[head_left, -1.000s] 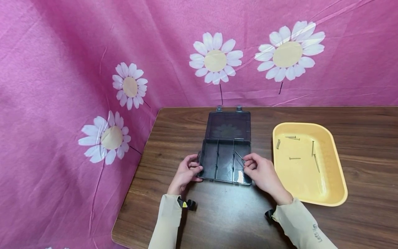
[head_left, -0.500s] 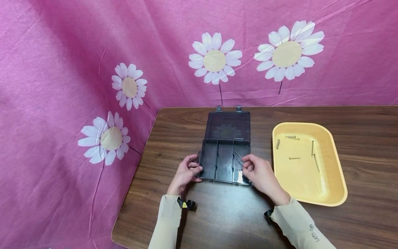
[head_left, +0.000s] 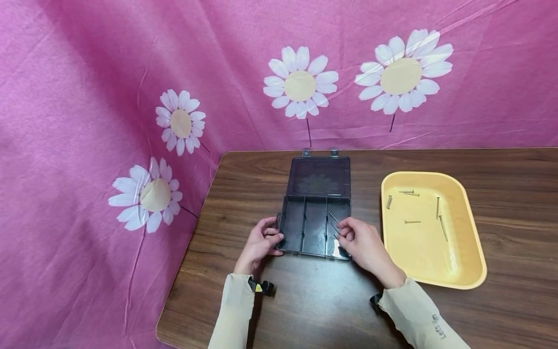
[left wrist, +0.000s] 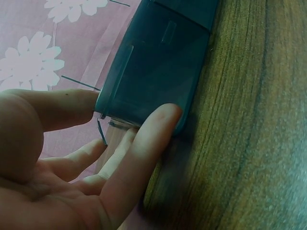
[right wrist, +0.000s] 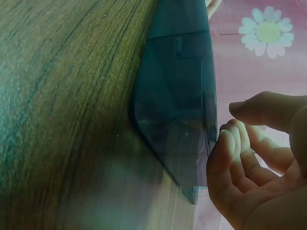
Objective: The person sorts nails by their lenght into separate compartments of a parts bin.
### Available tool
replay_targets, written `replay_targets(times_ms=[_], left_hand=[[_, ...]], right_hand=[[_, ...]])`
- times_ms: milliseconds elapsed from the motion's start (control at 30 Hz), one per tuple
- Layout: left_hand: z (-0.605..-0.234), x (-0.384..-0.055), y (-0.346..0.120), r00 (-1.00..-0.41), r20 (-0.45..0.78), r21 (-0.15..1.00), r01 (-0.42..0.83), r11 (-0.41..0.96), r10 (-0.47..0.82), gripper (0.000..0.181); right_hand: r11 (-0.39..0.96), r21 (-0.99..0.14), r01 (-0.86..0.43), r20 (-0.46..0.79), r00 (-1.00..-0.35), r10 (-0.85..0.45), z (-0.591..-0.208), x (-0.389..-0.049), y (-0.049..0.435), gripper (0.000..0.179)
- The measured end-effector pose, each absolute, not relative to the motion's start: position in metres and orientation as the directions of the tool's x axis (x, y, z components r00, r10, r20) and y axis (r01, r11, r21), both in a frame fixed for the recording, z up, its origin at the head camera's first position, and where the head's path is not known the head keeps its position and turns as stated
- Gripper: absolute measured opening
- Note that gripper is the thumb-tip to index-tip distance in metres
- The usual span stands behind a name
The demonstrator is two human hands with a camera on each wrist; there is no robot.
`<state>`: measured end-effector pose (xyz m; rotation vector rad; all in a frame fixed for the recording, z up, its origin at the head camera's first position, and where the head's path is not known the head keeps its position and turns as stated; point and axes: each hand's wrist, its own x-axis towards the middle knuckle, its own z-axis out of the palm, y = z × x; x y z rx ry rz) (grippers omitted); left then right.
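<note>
An open dark see-through compartment box (head_left: 314, 230) lies on the table, its lid (head_left: 320, 169) folded back flat. My left hand (head_left: 259, 245) grips the box's left side; in the left wrist view its fingers (left wrist: 144, 158) lie along the box's end. Over the right compartment, my right hand (head_left: 364, 242) has its fingertips pinched together at several thin metal screws (head_left: 333, 217). The fingertips partly hide these screws, and which ones are held or lying in the box is hard to tell. In the right wrist view the fingers (right wrist: 223, 153) are curled beside the box rim.
A yellow tray (head_left: 427, 257) with several loose screws (head_left: 412, 222) stands right of the box. The brown wooden table (head_left: 314, 305) ends at a pink flowered cloth (head_left: 244, 97) behind and on the left.
My right hand has shifted slightly left over the right compartment, and the screws at its fingertips sit at slightly different angles. The left hand, box and tray stay as they were.
</note>
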<state>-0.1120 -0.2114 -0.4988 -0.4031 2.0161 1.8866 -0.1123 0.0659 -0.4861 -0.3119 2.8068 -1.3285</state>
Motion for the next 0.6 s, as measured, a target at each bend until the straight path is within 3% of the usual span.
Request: replay_targets(times_ms=[600], left_hand=[[-0.501,-0.112,-0.212,-0.897,-0.441,0.896,-0.437,0.085,0.03,0.059]], right_hand=[[0.572,-0.804,-0.161,0.079,-0.983,-0.166,-0.465,-0.113,0.081,0.016]])
